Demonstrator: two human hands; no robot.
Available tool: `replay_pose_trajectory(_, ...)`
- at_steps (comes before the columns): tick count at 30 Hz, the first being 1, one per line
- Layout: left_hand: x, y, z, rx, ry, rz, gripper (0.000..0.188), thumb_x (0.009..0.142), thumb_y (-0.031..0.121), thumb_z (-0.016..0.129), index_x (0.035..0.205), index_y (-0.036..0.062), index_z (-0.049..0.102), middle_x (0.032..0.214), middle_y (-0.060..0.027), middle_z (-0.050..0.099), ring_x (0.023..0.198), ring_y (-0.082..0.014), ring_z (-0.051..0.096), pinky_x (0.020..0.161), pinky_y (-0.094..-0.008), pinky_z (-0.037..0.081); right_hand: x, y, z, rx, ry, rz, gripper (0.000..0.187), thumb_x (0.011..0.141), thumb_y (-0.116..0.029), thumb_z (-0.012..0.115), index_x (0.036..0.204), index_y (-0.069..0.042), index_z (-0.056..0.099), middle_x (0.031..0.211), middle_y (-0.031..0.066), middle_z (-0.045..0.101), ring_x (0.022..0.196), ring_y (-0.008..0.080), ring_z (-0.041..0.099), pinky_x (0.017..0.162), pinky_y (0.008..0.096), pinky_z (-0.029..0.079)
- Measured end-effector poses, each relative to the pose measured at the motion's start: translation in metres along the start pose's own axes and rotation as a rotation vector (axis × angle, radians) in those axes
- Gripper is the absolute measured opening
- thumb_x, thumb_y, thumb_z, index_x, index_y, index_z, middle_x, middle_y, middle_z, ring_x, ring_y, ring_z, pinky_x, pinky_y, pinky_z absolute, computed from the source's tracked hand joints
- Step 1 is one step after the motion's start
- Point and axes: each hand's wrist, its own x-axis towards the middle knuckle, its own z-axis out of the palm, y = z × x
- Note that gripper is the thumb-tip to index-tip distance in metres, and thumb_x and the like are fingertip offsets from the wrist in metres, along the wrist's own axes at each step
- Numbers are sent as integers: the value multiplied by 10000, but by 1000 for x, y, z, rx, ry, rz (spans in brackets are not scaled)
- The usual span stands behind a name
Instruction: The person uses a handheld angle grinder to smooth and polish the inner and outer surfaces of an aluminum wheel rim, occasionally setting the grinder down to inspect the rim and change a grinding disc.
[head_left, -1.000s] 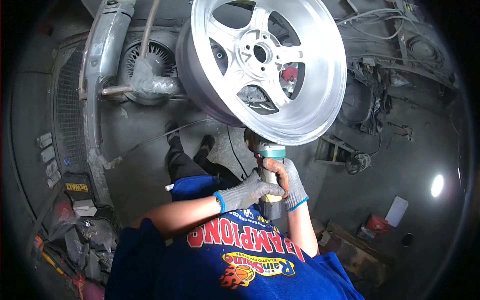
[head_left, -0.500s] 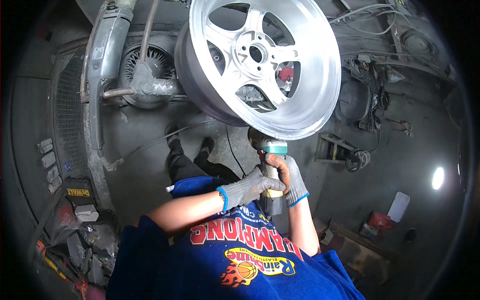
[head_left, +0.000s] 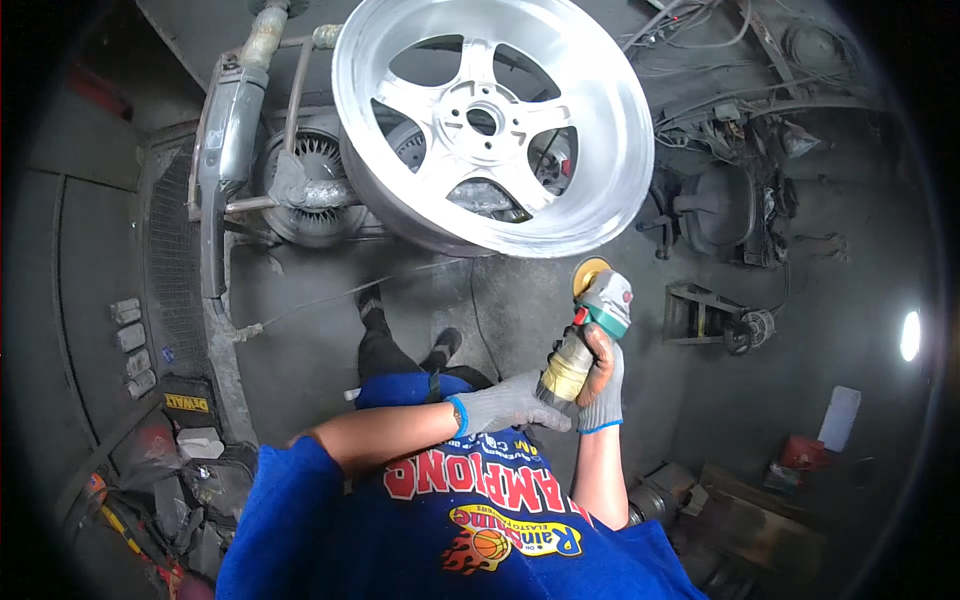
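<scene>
Gloved in grey with a blue cuff, my right hand [head_left: 602, 378] wraps around the body of an angle grinder [head_left: 607, 305], just behind its green collar. The tool has a yellow-taped grip and a round tan disc [head_left: 587, 274] facing up and left. My left hand [head_left: 512, 402], in a matching glove, closes at the rear end of the grinder; some of its fingers are hidden. Ahead stands a large silver alloy wheel [head_left: 604, 190], tilted, with wide spokes and a dark outer barrel. The disc sits apart from it, below its lower right rim.
A pipe frame [head_left: 292, 110] with a long grey motor housing [head_left: 232, 130] stands at left, beside another wheel [head_left: 312, 190]. A cord [head_left: 350, 290] crosses the floor. On the right are a metal stand [head_left: 695, 310], a dark seat-like thing [head_left: 722, 205] and cables. Bags and a case [head_left: 186, 400] lie lower left.
The grinder has swung right and away from the wheel's lower rim, turning its disc into view. Both hands moved with it. The wheel appears farther left and higher in view.
</scene>
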Motion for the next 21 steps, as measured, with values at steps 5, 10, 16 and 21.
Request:
replay_pose_trajectory(5,24,-42,21,644,421,172,645,674,339,784,1148,-4,513,1007,-189,646,945,-353,636,813,-400,493,-30,3,-25,151,-113,-170,370,898,-213,621,1208,-26,548,1115,103,629,983,257,645,872,405,531)
replay_pose_trajectory(10,23,-30,53,962,614,69,584,646,325,770,1069,13,517,960,-241,637,926,-431,626,777,-485,501,-44,11,-52,254,-82,-318,423,853,-272,699,1183,-60,543,1064,93,640,1006,256,631,926,435,510)
replay_pose_trajectory(16,45,-37,81,1337,700,170,635,636,291,785,1143,21,512,985,-191,601,936,-383,608,786,-467,488,-46,16,-94,502,-24,-426,486,812,-313,752,1183,-62,563,1081,92,658,1019,281,635,945,443,495)
replay_pose_trajectory(21,56,-40,96,1671,711,291,650,613,252,773,1159,22,505,929,-144,586,860,-329,600,746,-454,465,-49,10,-123,761,-499,-300,571,752,-297,792,1225,-56,581,1195,120,615,1175,325,551,1039,490,413)
